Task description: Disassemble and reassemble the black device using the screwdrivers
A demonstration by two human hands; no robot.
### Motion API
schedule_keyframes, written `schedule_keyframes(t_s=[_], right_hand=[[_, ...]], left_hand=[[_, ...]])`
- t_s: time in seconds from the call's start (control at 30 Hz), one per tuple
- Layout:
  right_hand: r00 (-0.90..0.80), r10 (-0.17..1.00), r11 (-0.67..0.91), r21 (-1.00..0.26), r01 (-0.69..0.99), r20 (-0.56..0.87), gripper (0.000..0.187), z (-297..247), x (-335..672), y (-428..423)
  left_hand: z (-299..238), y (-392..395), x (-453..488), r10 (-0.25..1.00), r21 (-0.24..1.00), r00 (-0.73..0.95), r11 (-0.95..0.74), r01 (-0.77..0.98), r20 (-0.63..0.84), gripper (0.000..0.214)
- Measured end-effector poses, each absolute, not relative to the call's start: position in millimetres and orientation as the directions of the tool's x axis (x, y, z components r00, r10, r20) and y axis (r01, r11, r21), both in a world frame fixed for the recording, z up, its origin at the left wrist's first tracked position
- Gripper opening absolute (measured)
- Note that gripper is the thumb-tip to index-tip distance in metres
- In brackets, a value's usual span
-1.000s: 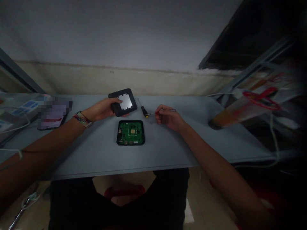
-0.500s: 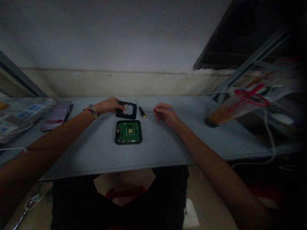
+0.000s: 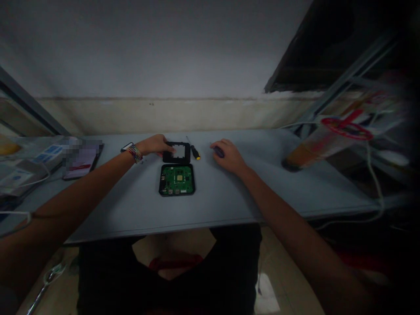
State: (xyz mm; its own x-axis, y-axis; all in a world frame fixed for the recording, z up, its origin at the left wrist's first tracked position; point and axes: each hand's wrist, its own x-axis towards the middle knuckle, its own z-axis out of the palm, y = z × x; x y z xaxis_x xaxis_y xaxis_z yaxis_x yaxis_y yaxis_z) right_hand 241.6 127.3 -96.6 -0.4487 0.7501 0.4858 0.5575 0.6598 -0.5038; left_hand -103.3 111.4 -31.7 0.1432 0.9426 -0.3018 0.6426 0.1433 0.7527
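My left hand point(image 3: 158, 144) grips the left edge of a black plastic cover point(image 3: 186, 153) with a pale rectangular plate in its middle, thumb on top. Just below it on the table lies a black case point(image 3: 194, 186) with a green circuit board point(image 3: 178, 178) inside. My right hand point(image 3: 229, 155) is closed around a screwdriver point(image 3: 218, 152), its dark purplish handle showing between the fingers. Its shaft cannot be made out now. Between my hands a second screwdriver point(image 3: 195, 152), black with a yellow end, rests beside the cover.
Small dark bits point(image 3: 142, 161), probably screws, lie by my left wrist. A phone point(image 3: 82, 162) and a white box point(image 3: 49, 155) are at the left. On the right stands a drink cup point(image 3: 315, 146) with a red rim, near a white cable point(image 3: 377, 183). A wall closes off the back.
My right hand has turned, so the screwdriver's handle now shows at its front and the thin shaft seen earlier is out of sight. My left hand stays on the cover. The view has shifted slightly.
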Motion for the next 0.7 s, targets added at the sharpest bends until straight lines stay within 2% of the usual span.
schedule_keyframes(t_s=[0.23, 0.5, 0.7], right_hand=[[-0.501, 0.717, 0.687, -0.370, 0.625, 0.485, 0.035, -99.6, 244.8, 129.9], [-0.507, 0.706, 0.693, -0.336, 0.637, 0.495, 0.035, -101.1, 245.7, 132.0], [-0.508, 0.707, 0.690, -0.321, 0.648, 0.493, 0.035, -101.3, 246.2, 132.1]], left_hand=[[-29.7, 107.1, -99.0, 0.953, 0.732, 0.129, 0.120, 0.671, -0.275, 0.036], [-26.3, 112.0, -96.5, 0.934, 0.659, 0.177, 0.079, 0.748, -0.312, 0.034], [-26.0, 109.7, -95.7, 0.939, 0.675, 0.189, 0.058, 0.736, -0.287, 0.036]])
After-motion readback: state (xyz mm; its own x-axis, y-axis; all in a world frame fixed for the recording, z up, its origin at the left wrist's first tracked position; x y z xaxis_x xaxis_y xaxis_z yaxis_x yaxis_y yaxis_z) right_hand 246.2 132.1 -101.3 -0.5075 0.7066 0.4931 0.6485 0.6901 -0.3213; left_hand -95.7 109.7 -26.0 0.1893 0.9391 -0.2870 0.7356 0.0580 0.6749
